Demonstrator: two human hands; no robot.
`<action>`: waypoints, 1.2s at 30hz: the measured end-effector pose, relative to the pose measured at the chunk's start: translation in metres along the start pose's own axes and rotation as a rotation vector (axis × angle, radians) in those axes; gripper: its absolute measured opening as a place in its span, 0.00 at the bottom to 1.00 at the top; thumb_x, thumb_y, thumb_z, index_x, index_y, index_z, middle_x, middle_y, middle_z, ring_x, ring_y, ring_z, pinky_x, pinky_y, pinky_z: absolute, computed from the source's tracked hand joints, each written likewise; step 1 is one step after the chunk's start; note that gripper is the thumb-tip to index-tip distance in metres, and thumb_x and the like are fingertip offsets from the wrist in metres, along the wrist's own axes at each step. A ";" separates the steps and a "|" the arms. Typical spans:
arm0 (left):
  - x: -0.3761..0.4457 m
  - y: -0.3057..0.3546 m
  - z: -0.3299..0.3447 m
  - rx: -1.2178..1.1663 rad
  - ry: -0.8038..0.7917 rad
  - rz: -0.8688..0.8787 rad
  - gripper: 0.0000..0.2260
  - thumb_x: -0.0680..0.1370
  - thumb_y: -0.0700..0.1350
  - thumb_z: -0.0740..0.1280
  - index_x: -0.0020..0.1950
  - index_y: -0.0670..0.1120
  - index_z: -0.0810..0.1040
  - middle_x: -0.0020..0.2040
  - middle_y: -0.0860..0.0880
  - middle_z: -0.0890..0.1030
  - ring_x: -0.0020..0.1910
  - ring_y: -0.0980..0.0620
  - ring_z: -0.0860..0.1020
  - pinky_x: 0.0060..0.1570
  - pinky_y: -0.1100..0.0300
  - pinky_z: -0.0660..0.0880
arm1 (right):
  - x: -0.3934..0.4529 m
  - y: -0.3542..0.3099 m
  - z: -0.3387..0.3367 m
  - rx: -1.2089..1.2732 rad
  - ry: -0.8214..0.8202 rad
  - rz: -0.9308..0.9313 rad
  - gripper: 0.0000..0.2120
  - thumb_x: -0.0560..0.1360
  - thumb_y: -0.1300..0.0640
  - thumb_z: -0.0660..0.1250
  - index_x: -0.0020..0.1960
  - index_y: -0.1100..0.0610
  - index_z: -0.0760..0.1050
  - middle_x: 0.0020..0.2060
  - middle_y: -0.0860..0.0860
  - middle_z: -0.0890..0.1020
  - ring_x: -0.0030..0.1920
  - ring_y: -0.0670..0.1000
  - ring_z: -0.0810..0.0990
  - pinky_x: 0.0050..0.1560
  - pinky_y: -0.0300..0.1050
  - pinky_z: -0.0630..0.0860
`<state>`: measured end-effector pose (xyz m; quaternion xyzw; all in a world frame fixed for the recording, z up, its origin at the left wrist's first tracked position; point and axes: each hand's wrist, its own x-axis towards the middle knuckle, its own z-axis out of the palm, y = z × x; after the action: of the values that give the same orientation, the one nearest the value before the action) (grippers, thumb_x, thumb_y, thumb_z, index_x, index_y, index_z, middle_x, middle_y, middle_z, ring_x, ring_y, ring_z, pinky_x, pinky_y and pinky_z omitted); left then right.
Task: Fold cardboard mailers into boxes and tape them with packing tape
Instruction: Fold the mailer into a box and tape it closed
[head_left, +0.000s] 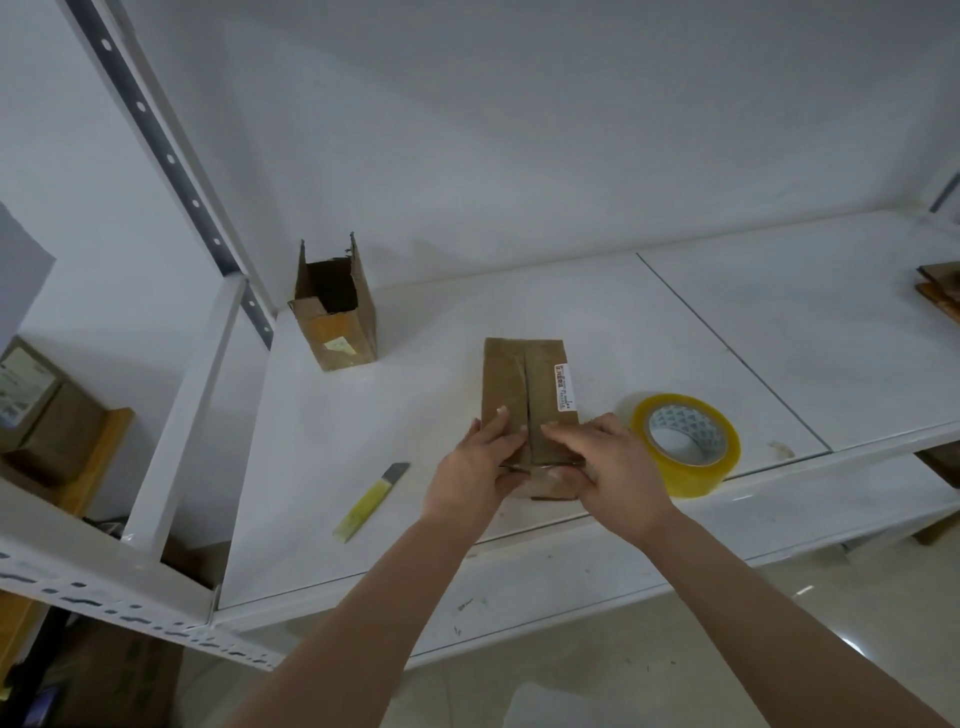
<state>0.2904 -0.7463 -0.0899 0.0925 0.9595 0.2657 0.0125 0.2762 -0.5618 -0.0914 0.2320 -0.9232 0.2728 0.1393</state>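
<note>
A brown cardboard box (524, 384) lies on the white shelf (415, 426), its two top flaps folded shut with a seam down the middle and a white label on the right flap. My left hand (478, 467) grips the box's near left corner, fingers flat on the left flap and thumb curled under the edge. My right hand (608, 467) holds the near right corner in the same way, fingers pressing the right flap. A roll of yellowish packing tape (685, 441) lies flat just right of my right hand.
A yellow utility knife (369, 504) lies left of the box near the shelf's front edge. An open-topped cardboard box (335, 312) stands upright at the back left. Flat cardboard (943, 291) is stacked at the far right. More boxes (41, 405) sit on the left shelf.
</note>
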 end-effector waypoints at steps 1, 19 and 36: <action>0.000 -0.001 0.001 -0.006 0.002 -0.015 0.24 0.78 0.48 0.67 0.74 0.52 0.68 0.78 0.51 0.58 0.77 0.47 0.57 0.73 0.57 0.57 | -0.003 0.001 -0.003 -0.039 0.013 0.034 0.22 0.68 0.56 0.77 0.61 0.60 0.79 0.50 0.55 0.83 0.51 0.61 0.77 0.48 0.56 0.77; 0.002 -0.001 0.004 -0.026 -0.001 -0.061 0.24 0.77 0.48 0.69 0.73 0.52 0.69 0.78 0.52 0.58 0.77 0.46 0.57 0.73 0.57 0.55 | -0.014 0.001 -0.009 -0.291 -0.096 0.193 0.21 0.77 0.43 0.66 0.32 0.56 0.77 0.28 0.53 0.79 0.35 0.56 0.75 0.48 0.48 0.67; 0.009 0.004 -0.007 0.156 -0.087 -0.060 0.24 0.78 0.53 0.67 0.73 0.56 0.69 0.77 0.53 0.59 0.73 0.46 0.66 0.71 0.53 0.64 | 0.019 0.023 -0.018 -0.341 -0.310 0.069 0.14 0.74 0.40 0.67 0.35 0.48 0.74 0.34 0.45 0.80 0.45 0.49 0.78 0.53 0.44 0.62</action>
<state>0.2816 -0.7446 -0.0812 0.0760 0.9781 0.1856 0.0548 0.2507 -0.5411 -0.0793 0.2126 -0.9737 0.0787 0.0238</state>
